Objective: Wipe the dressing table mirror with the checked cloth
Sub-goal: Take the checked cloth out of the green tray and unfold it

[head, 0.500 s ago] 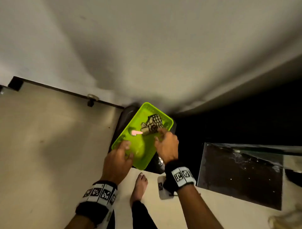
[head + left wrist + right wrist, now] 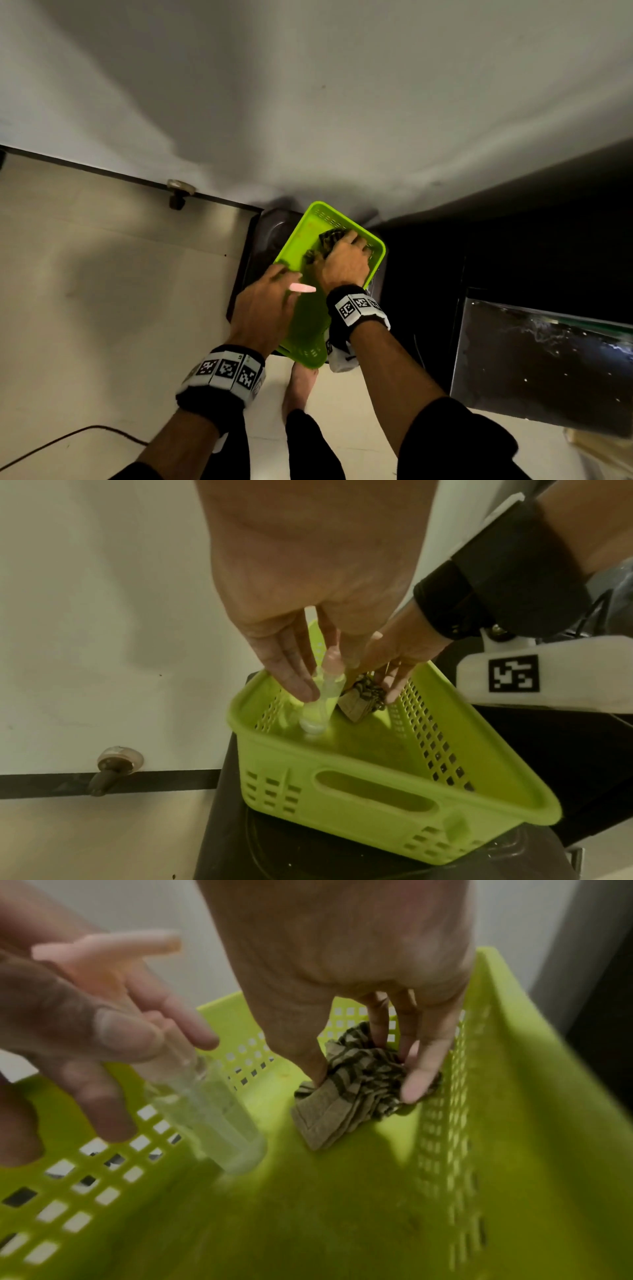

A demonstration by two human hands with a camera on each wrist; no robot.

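Observation:
The checked cloth (image 2: 329,240) lies crumpled in the far right corner of a lime-green plastic basket (image 2: 308,342). My right hand (image 2: 346,260) reaches into the basket. In the right wrist view its thumb and fingers pinch the cloth (image 2: 325,1118) against the basket floor (image 2: 514,1123). A clear spray bottle with a pink head (image 2: 303,288) stands tilted near the basket's left wall. My left hand (image 2: 270,301) has its fingers round the bottle's neck (image 2: 318,710). The cloth's far side is hidden under my right hand.
The basket rests on a dark stool (image 2: 260,246) against a white wall. A dark reflective panel (image 2: 548,359) leans at the right. A door stopper (image 2: 178,195) sits at the skirting on the left. My bare foot (image 2: 301,387) is just below the basket.
My right hand went forward from the basket's middle onto the cloth and took hold of it. My left hand left the basket's rim and closed on the spray bottle.

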